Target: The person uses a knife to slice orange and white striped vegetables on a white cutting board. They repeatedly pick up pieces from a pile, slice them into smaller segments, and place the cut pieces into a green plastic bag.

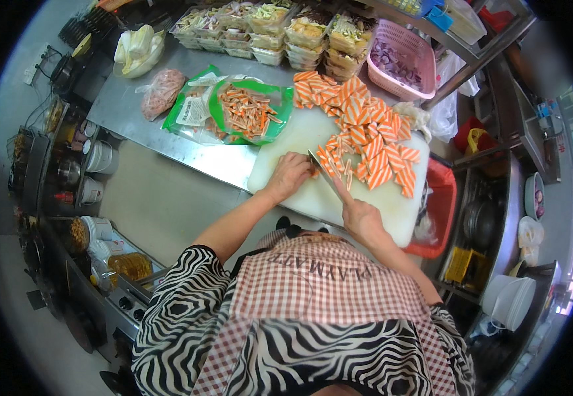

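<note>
My right hand (362,218) grips a kitchen knife (327,177), its index finger along the blade. My left hand (289,173) bends its fingers over a small orange piece on the white cutting board (306,198), beside the blade's tip. Thin cut strips (338,161) lie just right of the knife. Beyond them is a heap of orange-and-white striped slabs (358,109), likely crab stick or fish cake. Left of the board, an open green-edged plastic bag (249,111) holds many more cut strips.
Stacked clear tubs of vegetables (266,37) line the table's back, beside a pink basket (400,81) of chopped purple onion. A bag of pinkish meat (161,94) and a bag of pale cabbage (139,49) sit at left. A red lined bin (440,213) stands below the board's right edge.
</note>
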{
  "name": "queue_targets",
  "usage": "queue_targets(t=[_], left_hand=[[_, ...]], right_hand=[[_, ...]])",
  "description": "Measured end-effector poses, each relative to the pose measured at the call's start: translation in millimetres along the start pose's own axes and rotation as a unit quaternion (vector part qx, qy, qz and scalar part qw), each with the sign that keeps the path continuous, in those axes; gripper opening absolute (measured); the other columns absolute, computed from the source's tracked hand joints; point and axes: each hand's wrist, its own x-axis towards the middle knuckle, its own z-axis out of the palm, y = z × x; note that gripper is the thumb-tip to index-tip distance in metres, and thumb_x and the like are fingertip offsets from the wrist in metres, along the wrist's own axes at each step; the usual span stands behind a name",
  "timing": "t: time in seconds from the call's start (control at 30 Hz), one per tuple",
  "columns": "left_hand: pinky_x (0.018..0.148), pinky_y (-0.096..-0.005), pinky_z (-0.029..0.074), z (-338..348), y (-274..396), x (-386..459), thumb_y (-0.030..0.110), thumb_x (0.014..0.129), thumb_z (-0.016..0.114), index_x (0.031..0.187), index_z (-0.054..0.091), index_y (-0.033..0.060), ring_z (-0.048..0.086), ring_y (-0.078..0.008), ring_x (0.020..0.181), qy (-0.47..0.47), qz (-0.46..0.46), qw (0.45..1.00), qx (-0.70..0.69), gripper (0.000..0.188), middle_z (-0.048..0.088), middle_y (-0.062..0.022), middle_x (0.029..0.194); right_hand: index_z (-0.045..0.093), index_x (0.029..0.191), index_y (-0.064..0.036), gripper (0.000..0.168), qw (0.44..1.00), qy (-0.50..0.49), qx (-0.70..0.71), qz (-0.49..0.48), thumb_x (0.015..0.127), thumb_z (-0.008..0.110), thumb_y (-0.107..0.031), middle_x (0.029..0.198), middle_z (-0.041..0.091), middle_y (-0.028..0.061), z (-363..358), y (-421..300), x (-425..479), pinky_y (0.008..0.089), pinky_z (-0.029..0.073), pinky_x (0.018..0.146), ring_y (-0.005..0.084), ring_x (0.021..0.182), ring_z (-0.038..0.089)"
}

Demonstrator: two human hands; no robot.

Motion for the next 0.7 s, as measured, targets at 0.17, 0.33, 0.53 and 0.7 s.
queue_targets(t=[0.17, 0.33, 0.53, 0.7], left_hand=[[0.092, -0.0408, 0.042, 2.2, -2.8, -1.7, 0.006, 0.081, 0.068, 0.103, 0.066, 0.0086, 0.054, -0.029, 0.106, 0.008, 0.004, 1.0, -0.006, 0.022, 0.061, -0.0052, 0.112], [0.091, -0.0409, 0.043, 4.1, -3.2, -4.0, 0.005, 0.08, 0.069, 0.103, 0.067, 0.0066, 0.055, -0.0296, 0.106, 0.028, 0.001, 1.0, -0.004, 0.023, 0.062, -0.007, 0.113], [0.088, -0.0417, 0.046, 2.0, -2.1, -2.6, 0.003, 0.076, 0.071, 0.1, 0.066, 0.0045, 0.057, -0.0316, 0.102, 0.046, -0.008, 0.998, -0.034, 0.024, 0.062, -0.0101, 0.109], [0.087, -0.0409, 0.045, 5.4, -8.0, -5.5, 0.004, 0.076, 0.071, 0.093, 0.065, 0.0061, 0.057, -0.0309, 0.101, 0.06, 0.005, 0.997, -0.042, 0.018, 0.062, -0.0084, 0.104]], right_hand=[[0.019, 0.158, -0.027, 0.077, 0.999, 0.005, 0.031, 0.011, 0.091, 0.052, -0.01, 0.068, 0.064, 0.0238, 22.7, 9.5, 18.1, 0.0523, 0.052, 0.062, 0.0424, 0.061, 0.063], [0.019, 0.158, -0.027, 0.075, 0.997, -0.048, 0.04, 0.042, 0.092, 0.05, -0.01, 0.07, 0.063, 0.0268, -2.3, -5.6, 12.5, 0.054, 0.051, 0.067, 0.0453, 0.067, 0.063], [0.019, 0.158, -0.027, 0.074, 0.996, -0.028, 0.08, 0.037, 0.093, 0.049, -0.011, 0.072, 0.063, 0.0279, 13.8, -1.3, 28.5, 0.0539, 0.05, 0.069, 0.0463, 0.069, 0.063], [0.018, 0.158, -0.029, 0.075, 0.994, -0.046, 0.086, 0.043, 0.092, 0.049, -0.01, 0.075, 0.064, 0.028, -10.6, -17.7, 27.0, 0.0537, 0.051, 0.071, 0.046, 0.072, 0.064]])
